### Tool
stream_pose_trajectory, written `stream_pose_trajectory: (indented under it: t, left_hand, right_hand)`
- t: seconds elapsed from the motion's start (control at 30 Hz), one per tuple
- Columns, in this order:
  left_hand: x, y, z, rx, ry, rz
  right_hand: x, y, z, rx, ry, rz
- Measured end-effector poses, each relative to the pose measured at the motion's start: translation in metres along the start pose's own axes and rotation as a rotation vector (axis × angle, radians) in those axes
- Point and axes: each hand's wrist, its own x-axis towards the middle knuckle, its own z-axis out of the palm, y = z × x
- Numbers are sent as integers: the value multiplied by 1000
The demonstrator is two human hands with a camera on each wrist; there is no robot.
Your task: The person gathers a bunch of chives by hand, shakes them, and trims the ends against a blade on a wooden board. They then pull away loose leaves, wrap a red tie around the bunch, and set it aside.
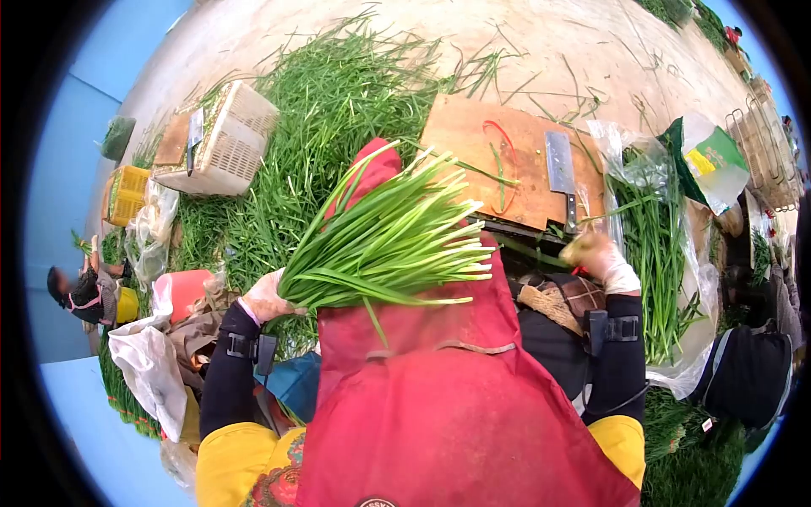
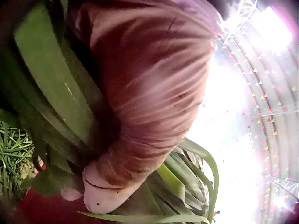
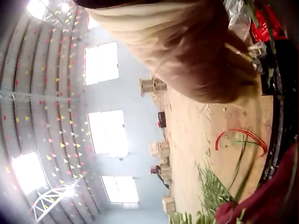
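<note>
Over the red apron (image 1: 414, 406) we log a loose bundle of long green leaves (image 1: 389, 245), pale ends pointing right, toward the brown board (image 1: 456, 139). Left hand (image 1: 266, 297) has it by the leafy end, grip closed round the blades; left wrist view agrees, fingers curled over them. Right hand (image 1: 601, 260) is well apart from the bundle, near the board's lower right corner, just beside the black handle of a cleaver (image 1: 559, 160). Its fingers are blurred and partly hidden, so we can't tell whether that grip is spread or pinching something; a bit of red shows just under it. Cleaver lies flat on the board, a curved red strip (image 1: 508, 141) to its left. Right of that hand we get an open clear bag (image 1: 676, 383) of green stalks (image 1: 657, 253). Beyond the bundle, a big heap of greens (image 1: 338, 84); left of it, a pale basket (image 1: 241, 160) with a second knife (image 1: 195, 131) on top.
</note>
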Motion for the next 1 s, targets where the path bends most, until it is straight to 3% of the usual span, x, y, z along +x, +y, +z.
stream_pose_trajectory:
  t: [0.03, 0.07, 0.13, 0.2, 0.27, 0.3, 0.4, 0.47, 0.5, 0.53, 0.57, 0.6, 0.67, 0.7, 0.73, 0.8, 0.87, 0.9, 1.0]
  left_hand:
    - [0, 4, 1, 37, 10, 17]
    - [2, 6, 2, 37, 6, 21]
    - [1, 8, 4, 11, 39, 17]
    - [-1, 8, 3, 44, 41, 19]
    - [-2, 9, 1, 103, 37, 24]
    - [-5, 14, 2, 113, 31, 18]
    - [-5, 5, -1, 38, 15, 22]
    - [-8, 13, 4, 103, 41, -5]
    - [-7, 16, 5, 171, 65, -28]
    - [-5, 14, 5, 171, 62, -22]
    - [-6, 9, 3, 118, 48, -10]
    - [-6, 3, 1, 64, 36, 1]
    - [-4, -6, -2, 27, 42, 2]
    - [-3, -6, -2, -17, 20, 14]
    - [-1, -7, -2, -60, -2, 26]
    - [4, -12, -5, -134, -3, 21]
    - [4, -12, -5, -202, 0, 13]
    - [3, -4, -2, -217, 6, 7]
    - [3, 5, -4, -70, -5, 8]
  right_hand:
    - [-5, -9, 4, 111, -216, -45]
    - [-1, -10, 14, 128, -215, -169]
    - [15, -44, 34, 356, 19, -313]
    - [20, -98, 43, 353, -47, -469]
    - [41, -113, 70, 180, -3, -567]
    - [30, -136, 74, 676, -216, -279]
    - [63, -108, 97, 370, 25, -401]
    - [68, -87, 88, 60, 433, -626]
    - [61, -81, 72, 16, 550, -576]
    - [52, -72, 59, 227, 531, -451]
    - [44, -57, 40, 131, 503, -285]
    - [42, -28, 28, -127, 570, -269]
    - [26, 6, 13, -517, 295, 141]
    - [17, 21, 9, -662, -21, 109]
    - [-10, -22, 5, -737, -269, 153]
    - [-26, -5, 6, -184, -339, 5]
    - [-13, -17, 17, -98, -125, -187]
    - [-12, -41, 23, 136, 16, -323]
    - [17, -108, 36, -40, 279, -749]
